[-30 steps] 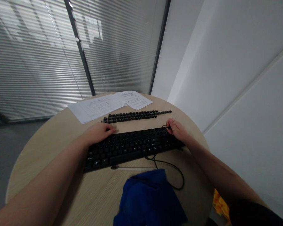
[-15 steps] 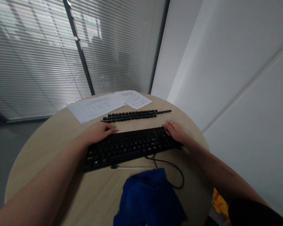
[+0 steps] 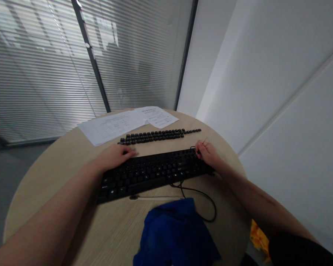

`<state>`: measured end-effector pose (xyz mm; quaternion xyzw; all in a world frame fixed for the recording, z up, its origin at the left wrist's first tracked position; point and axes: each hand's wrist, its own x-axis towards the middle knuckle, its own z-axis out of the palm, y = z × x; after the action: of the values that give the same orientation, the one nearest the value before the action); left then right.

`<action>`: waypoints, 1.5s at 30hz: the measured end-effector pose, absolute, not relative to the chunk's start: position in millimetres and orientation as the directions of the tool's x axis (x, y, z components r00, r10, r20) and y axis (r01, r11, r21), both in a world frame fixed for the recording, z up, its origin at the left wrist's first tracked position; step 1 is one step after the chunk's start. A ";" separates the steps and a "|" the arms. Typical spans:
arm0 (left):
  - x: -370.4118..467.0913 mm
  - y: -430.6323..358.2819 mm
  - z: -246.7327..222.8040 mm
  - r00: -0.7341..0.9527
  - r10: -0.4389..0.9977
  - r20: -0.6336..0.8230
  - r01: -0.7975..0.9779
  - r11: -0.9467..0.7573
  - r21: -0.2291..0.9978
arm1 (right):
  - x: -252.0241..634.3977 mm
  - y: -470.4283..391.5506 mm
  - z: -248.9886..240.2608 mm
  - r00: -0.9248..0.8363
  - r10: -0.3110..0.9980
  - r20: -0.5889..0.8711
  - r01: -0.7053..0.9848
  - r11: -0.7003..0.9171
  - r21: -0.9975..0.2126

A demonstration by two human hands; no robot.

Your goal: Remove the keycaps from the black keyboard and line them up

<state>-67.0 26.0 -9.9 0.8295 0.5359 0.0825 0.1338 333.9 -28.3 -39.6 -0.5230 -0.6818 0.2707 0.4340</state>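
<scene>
A black keyboard (image 3: 152, 171) lies at a slant across the round wooden table. My left hand (image 3: 116, 157) is closed over its far left edge, thumb and forefinger along the rim. At the keyboard's far right corner, my right hand (image 3: 207, 153) has its fingers pinched together around a wire keycap puller (image 3: 208, 140), whose thin wire loops stick out above the hand. Whether a keycap is also in those fingers I cannot make out. Beyond the keyboard, loose black keycaps (image 3: 155, 136) stand in rows on the table.
Printed paper sheets (image 3: 113, 125) lie at the table's far side. Nearer me are a looped black cable (image 3: 215, 210), a thin pale stick with a dark tip (image 3: 155, 198) and a crumpled blue cloth (image 3: 172, 232). Window blinds and a white wall stand behind.
My right hand has turned slightly, and the puller's wire loops now lean further right. The left hand and the keyboard stay put.
</scene>
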 end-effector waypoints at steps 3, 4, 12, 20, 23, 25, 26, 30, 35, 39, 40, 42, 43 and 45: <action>-66.2 25.1 -8.7 0.405 0.914 -0.009 0.869 -0.382 0.315 | 333.9 -28.5 -39.1 -0.047 0.957 0.288 0.465 0.276 -0.841; -65.9 24.9 -8.4 0.405 0.914 -0.011 0.870 -0.382 0.313 | 333.6 -28.5 -38.7 -0.034 0.960 0.279 0.459 0.263 -0.848; -66.1 24.7 -8.5 0.422 0.906 -0.030 0.871 -0.396 0.291 | 332.2 -29.2 -36.8 0.001 0.966 0.257 0.416 0.233 -0.879; -64.9 24.1 -7.0 0.415 0.910 -0.022 0.876 -0.393 0.281 | 332.1 -29.6 -36.9 0.035 0.968 0.250 0.405 0.215 -0.889; -64.5 23.7 -6.7 0.413 0.911 -0.018 0.875 -0.391 0.284 | 332.5 -29.5 -36.7 0.033 0.966 0.255 0.396 0.221 -0.891; -65.4 24.1 -7.7 0.421 0.907 -0.014 0.870 -0.400 0.289 | 331.9 -30.0 -36.2 0.035 0.966 0.257 0.393 0.223 -0.892; -66.0 24.5 -8.5 0.425 0.905 -0.012 0.868 -0.403 0.291 | 331.3 -30.5 -35.9 0.041 0.965 0.258 0.393 0.222 -0.893; -67.7 25.2 -10.6 0.406 0.914 -0.004 0.872 -0.387 0.299 | 328.3 -32.8 -34.7 0.066 0.962 0.264 0.395 0.218 -0.892; -65.7 23.7 -9.0 0.393 0.919 -0.007 0.880 -0.374 0.292 | 331.6 -31.5 -32.4 0.139 0.947 0.289 0.312 0.235 -0.921; -64.6 22.2 -7.7 0.379 0.925 -0.001 0.888 -0.364 0.280 | 337.0 -26.0 -31.8 0.270 0.898 0.347 0.224 0.292 -0.930; -64.8 22.2 -7.9 0.383 0.924 0.002 0.886 -0.368 0.282 | 337.5 -25.2 -32.2 0.255 0.905 0.340 0.231 0.285 -0.930; -65.6 22.6 -8.3 0.395 0.919 -0.001 0.882 -0.378 0.283 | 337.3 -24.7 -32.7 0.217 0.923 0.316 0.245 0.262 -0.933; -66.1 22.9 -8.3 0.401 0.916 -0.005 0.880 -0.383 0.279 | 336.9 -25.0 -32.8 0.206 0.929 0.308 0.243 0.256 -0.936; -66.2 22.8 -6.8 0.419 0.908 0.005 0.876 -0.406 0.261 | 336.0 -26.4 -32.0 0.192 0.933 0.303 0.207 0.264 -0.942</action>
<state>-66.2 22.8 -6.8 0.8353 0.5339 0.0728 0.1096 336.0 -26.4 -32.0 -0.5175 -0.5511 0.3169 0.5728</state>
